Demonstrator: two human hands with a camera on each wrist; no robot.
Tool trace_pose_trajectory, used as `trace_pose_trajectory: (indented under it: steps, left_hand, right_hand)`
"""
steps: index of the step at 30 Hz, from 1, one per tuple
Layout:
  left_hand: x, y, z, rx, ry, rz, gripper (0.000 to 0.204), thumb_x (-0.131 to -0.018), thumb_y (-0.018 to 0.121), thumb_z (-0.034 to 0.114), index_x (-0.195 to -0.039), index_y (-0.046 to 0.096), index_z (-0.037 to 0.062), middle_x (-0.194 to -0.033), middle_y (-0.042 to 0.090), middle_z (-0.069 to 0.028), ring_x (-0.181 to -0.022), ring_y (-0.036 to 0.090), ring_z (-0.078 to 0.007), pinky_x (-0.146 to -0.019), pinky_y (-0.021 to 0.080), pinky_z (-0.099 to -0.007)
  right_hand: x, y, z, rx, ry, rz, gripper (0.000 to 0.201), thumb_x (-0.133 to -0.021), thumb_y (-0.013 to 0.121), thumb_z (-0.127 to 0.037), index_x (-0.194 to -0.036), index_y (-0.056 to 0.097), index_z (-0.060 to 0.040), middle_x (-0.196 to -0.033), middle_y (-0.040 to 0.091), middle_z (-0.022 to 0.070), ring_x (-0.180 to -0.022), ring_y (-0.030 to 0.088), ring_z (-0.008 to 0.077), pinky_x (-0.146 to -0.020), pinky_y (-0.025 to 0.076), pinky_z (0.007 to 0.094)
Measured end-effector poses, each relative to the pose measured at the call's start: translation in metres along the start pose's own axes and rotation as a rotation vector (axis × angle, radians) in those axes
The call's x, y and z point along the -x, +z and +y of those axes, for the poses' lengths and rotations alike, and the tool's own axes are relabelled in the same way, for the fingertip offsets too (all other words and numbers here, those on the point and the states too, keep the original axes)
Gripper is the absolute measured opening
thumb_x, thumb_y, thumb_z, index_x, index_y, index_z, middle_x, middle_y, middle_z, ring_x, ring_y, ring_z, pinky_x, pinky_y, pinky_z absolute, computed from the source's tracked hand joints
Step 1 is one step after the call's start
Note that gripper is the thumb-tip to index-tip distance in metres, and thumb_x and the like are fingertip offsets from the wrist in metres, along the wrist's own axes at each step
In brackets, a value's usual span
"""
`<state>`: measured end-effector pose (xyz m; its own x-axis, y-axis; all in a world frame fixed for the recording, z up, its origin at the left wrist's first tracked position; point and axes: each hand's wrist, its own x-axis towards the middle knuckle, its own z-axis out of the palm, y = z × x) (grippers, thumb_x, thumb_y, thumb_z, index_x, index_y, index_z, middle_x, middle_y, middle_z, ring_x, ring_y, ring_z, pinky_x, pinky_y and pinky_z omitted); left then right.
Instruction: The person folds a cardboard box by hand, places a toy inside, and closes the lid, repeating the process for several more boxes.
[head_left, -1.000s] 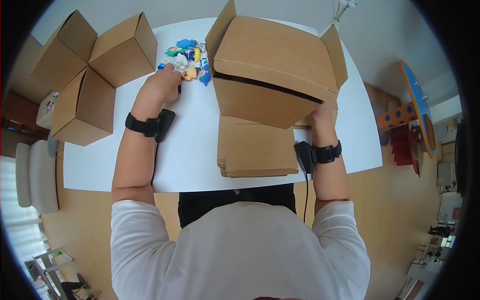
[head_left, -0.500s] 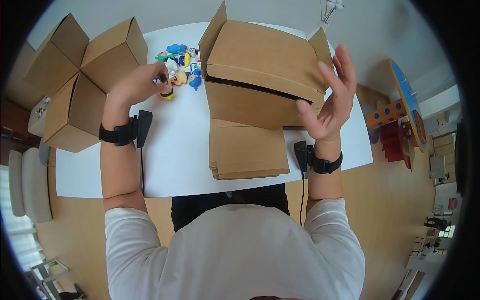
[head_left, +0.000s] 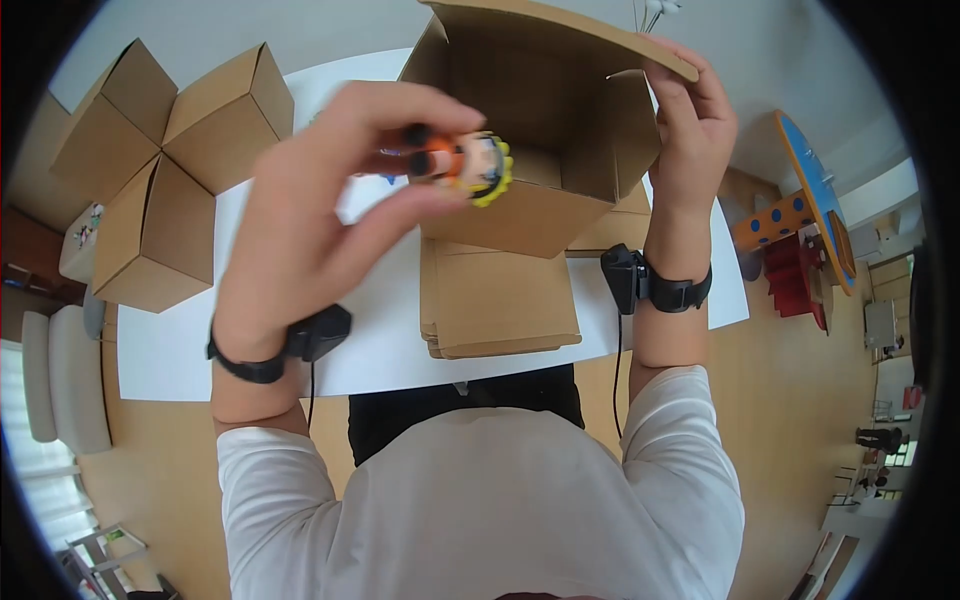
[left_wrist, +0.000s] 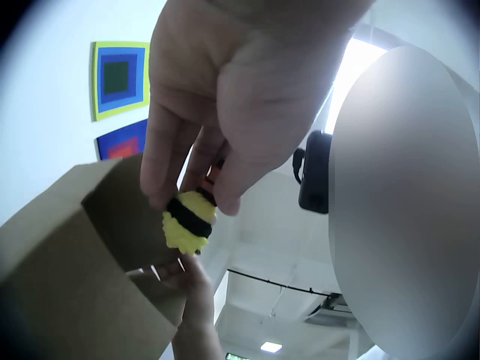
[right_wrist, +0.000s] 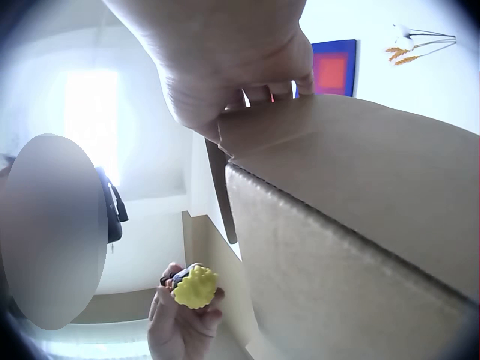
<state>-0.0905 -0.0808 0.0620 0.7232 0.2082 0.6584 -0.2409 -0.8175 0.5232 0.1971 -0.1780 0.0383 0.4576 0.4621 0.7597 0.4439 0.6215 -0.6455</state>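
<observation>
In the head view my left hand (head_left: 310, 200) pinches a small toy figurine (head_left: 465, 165) between thumb and fingers. It has spiky yellow hair, a black headband and orange clothes, and its head points right, toward the open mouth of a cardboard box (head_left: 500, 215). The left wrist view shows the yellow hair (left_wrist: 184, 234) below the fingertips, overlapping the box opening. My right hand (head_left: 695, 130) grips the box at the right end of its raised lid (head_left: 570, 28), fingers bent over the edge. The other toys are mostly hidden behind my left hand.
Three cardboard boxes (head_left: 220, 115) stand together at the table's left. A stack of flat cardboard (head_left: 500, 300) lies in front of the open box on the white table (head_left: 375, 345). Cables hang from both wrist cameras. Cotton stems (head_left: 655, 12) rise behind the box.
My left hand has lifted the figurine off the table and carried it right, in front of the box. The right hand, spread beside the box half a second ago, now holds the lid, which has swung up.
</observation>
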Motion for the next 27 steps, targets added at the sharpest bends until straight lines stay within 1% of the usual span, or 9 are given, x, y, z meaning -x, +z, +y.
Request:
trace_pose_trajectory:
  steps: [4, 6, 12, 15, 18, 21, 22, 25, 27]
  left_hand:
    - [-0.023, 0.041, -0.009, -0.310, 0.060, 0.033, 0.035, -0.086, 0.069, 0.004, -0.121, 0.061, 0.0064, -0.104, 0.068, -0.0102, -0.088, 0.068, -0.0204, -0.077, 0.055, -0.0291]
    - [-0.032, 0.053, -0.013, -0.446, 0.068, 0.033, 0.034, -0.087, 0.068, 0.008, -0.121, 0.062, 0.0088, -0.097, 0.067, -0.0093, -0.082, 0.067, -0.0219, -0.070, 0.054, -0.0291]
    - [-0.038, 0.069, -0.030, -0.506, 0.058, 0.222, 0.030, -0.088, 0.068, 0.016, -0.116, 0.062, 0.0081, -0.085, 0.062, -0.0066, -0.072, 0.064, -0.0248, -0.060, 0.052, -0.0339]
    - [-0.033, 0.072, -0.032, -0.563, -0.037, 0.136, 0.032, -0.087, 0.069, 0.015, -0.118, 0.061, 0.0078, -0.090, 0.065, -0.0082, -0.078, 0.066, -0.0261, -0.062, 0.054, -0.0338]
    - [-0.037, 0.068, -0.034, -0.510, 0.211, 0.243, 0.034, -0.087, 0.068, 0.010, -0.120, 0.061, 0.0065, -0.099, 0.068, -0.0110, -0.087, 0.067, -0.0274, -0.070, 0.055, -0.0312]
    - [-0.037, 0.038, -0.025, -0.376, 0.287, 0.369, 0.037, -0.087, 0.066, 0.005, -0.124, 0.060, 0.0048, -0.113, 0.067, -0.0125, -0.098, 0.066, -0.0264, -0.080, 0.054, -0.0303]
    - [-0.032, 0.035, -0.024, -0.237, 0.162, 0.441, 0.034, -0.090, 0.063, 0.004, -0.124, 0.060, 0.0034, -0.119, 0.065, -0.0107, -0.104, 0.064, -0.0209, -0.085, 0.053, -0.0317]
    - [-0.039, 0.027, -0.071, 0.012, 0.104, 0.671, 0.031, -0.094, 0.060, 0.009, -0.125, 0.059, 0.0029, -0.126, 0.061, -0.0088, -0.112, 0.059, -0.0169, -0.089, 0.052, -0.0325]
    - [-0.042, 0.032, -0.104, 0.193, -0.059, 0.648, 0.033, -0.097, 0.058, 0.015, -0.128, 0.057, 0.0029, -0.128, 0.060, -0.0084, -0.116, 0.057, -0.0159, -0.092, 0.050, -0.0307]
  right_hand:
    - [-0.009, -0.003, 0.003, -0.013, 0.167, 0.082, 0.024, -0.092, 0.062, -0.005, -0.114, 0.066, 0.0040, -0.104, 0.068, 0.0081, -0.100, 0.063, 0.0147, -0.086, 0.049, 0.0252]
    - [-0.016, -0.005, 0.003, -0.055, 0.145, 0.092, 0.025, -0.092, 0.062, -0.005, -0.114, 0.065, 0.0049, -0.104, 0.067, 0.0077, -0.097, 0.063, 0.0140, -0.084, 0.049, 0.0252]
    - [-0.032, -0.013, 0.019, -0.304, 0.171, 0.072, 0.025, -0.091, 0.065, -0.007, -0.113, 0.064, 0.0058, -0.097, 0.066, 0.0064, -0.087, 0.062, 0.0121, -0.077, 0.048, 0.0250]
    - [-0.032, 0.001, 0.015, -0.290, 0.196, 0.128, 0.019, -0.090, 0.070, -0.012, -0.102, 0.064, 0.0010, -0.094, 0.065, 0.0057, -0.080, 0.061, 0.0113, -0.076, 0.048, 0.0251]
    - [-0.031, 0.006, 0.019, -0.264, 0.176, 0.190, 0.020, -0.089, 0.075, -0.019, -0.090, 0.061, -0.0051, -0.086, 0.064, 0.0039, -0.074, 0.059, 0.0102, -0.076, 0.048, 0.0249]
    - [-0.036, -0.009, 0.037, -0.211, 0.153, 0.223, 0.025, -0.088, 0.077, -0.025, -0.083, 0.059, -0.0076, -0.076, 0.061, 0.0020, -0.071, 0.058, 0.0098, -0.075, 0.048, 0.0240]
    - [-0.037, -0.014, 0.041, -0.184, 0.147, 0.233, 0.027, -0.088, 0.077, -0.027, -0.082, 0.059, -0.0078, -0.073, 0.060, 0.0014, -0.071, 0.058, 0.0097, -0.075, 0.048, 0.0236]
    - [-0.037, -0.019, 0.043, -0.215, 0.163, 0.193, 0.029, -0.089, 0.076, -0.029, -0.082, 0.060, -0.0057, -0.071, 0.062, 0.0038, -0.071, 0.059, 0.0101, -0.075, 0.048, 0.0246]
    - [-0.033, -0.012, 0.036, -0.217, 0.206, 0.203, 0.029, -0.090, 0.073, -0.030, -0.086, 0.063, -0.0035, -0.077, 0.065, 0.0068, -0.074, 0.060, 0.0113, -0.077, 0.048, 0.0268]
